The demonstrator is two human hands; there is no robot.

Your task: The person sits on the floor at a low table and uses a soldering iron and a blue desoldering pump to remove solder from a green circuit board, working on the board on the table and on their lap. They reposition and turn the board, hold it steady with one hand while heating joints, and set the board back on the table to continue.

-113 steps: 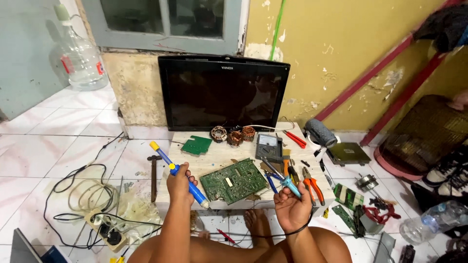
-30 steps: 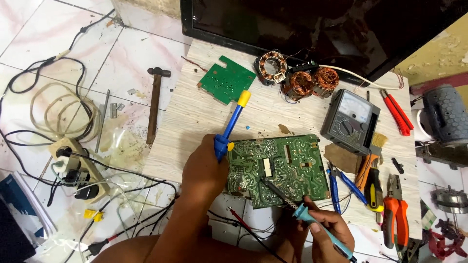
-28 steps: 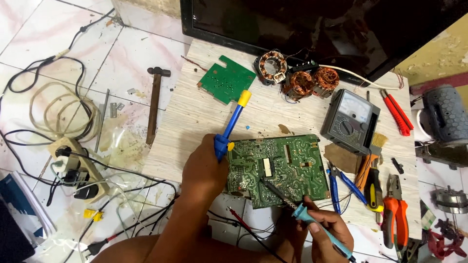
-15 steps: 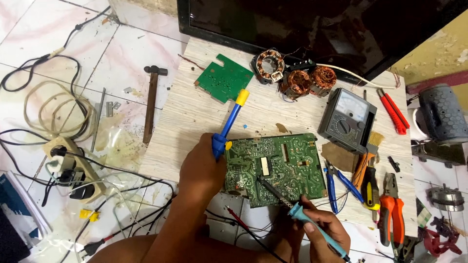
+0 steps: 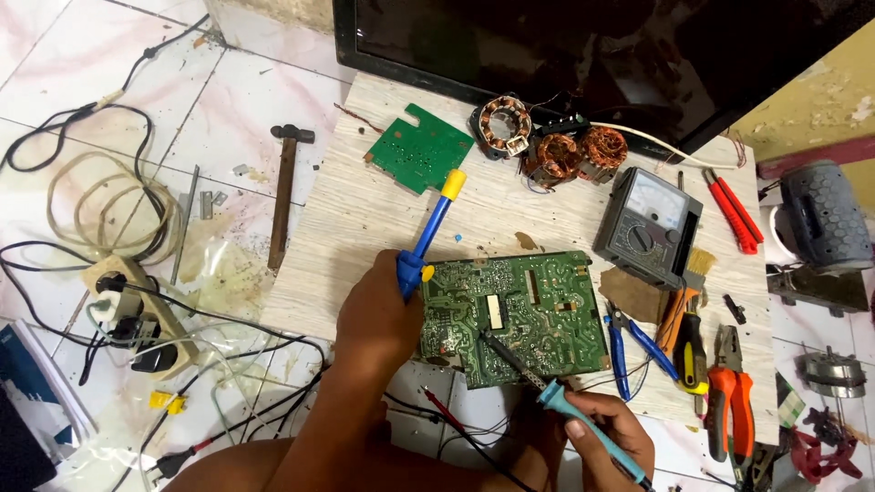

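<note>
Wooden board [image 5: 365,219]: circuit board [image 5: 519,314] between both hands.

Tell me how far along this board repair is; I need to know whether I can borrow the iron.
Set up: the circuit board lies solder side up on the wooden board. In hand: the right hand holds the soldering iron with its tip on the board; the left hand holds the blue solder sucker at its edge. Left: the meter lies unused; finished joints are too small to tell.

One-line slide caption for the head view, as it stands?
Left hand grips a blue-and-yellow desoldering pump while right hand touches a soldering iron to a green circuit board.
</note>
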